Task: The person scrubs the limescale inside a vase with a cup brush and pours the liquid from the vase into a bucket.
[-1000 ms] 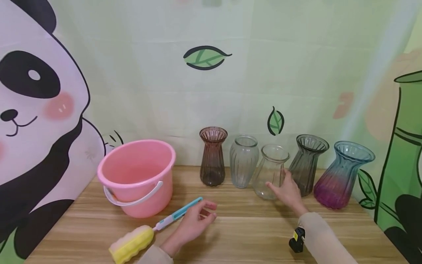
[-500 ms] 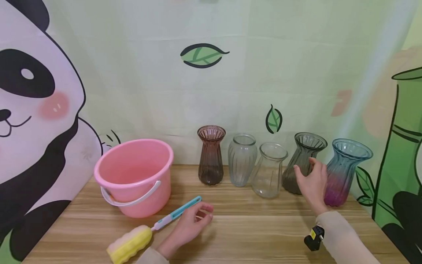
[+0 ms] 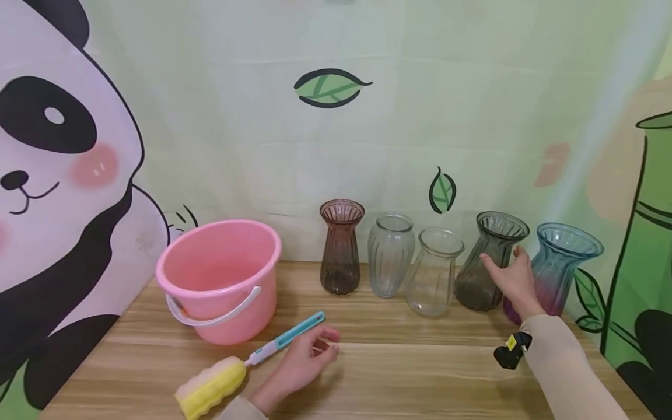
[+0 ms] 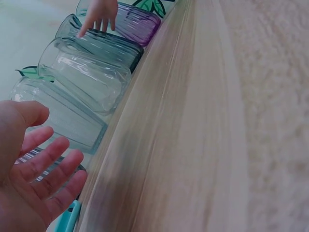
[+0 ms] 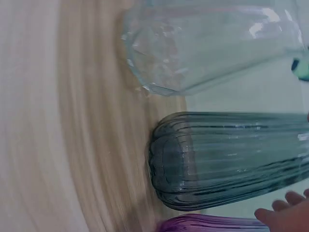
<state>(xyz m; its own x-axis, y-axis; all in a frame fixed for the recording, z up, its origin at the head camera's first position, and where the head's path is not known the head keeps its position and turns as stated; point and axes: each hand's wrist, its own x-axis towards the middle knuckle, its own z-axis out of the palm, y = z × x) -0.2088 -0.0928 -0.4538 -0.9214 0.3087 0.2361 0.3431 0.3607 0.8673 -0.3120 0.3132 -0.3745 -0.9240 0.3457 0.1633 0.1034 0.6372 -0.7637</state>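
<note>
The table (image 3: 399,373) is wooden and stands against a wall cloth with a panda and leaves. Near its back left corner stands the pink bucket (image 3: 220,280), upright, with its white handle hanging at the front. Along the back edge there is a row of five glass vases. From left to right they are a brown vase (image 3: 340,248), a pale ribbed vase (image 3: 389,255), a clear vase (image 3: 431,273), a grey vase (image 3: 485,262) and a blue-purple vase (image 3: 564,262). They stand very close, some of them maybe touching.

My right hand (image 3: 517,280) is at the grey vase. The fingers are spread around its right side, between it and the blue-purple vase. I cannot tell if they already press the glass. My left hand (image 3: 304,359) rests on the table near the front edge. Its fingers are relaxed and a little curled, and they touch the end of the sponge brush (image 3: 252,364) but do not close on it.

The danger, I think, is the narrow space. If I pull the grey vase out sideways, it can knock a neighbour and tip it over. The ribbed glass can also slip if my hold is too weak.
</note>
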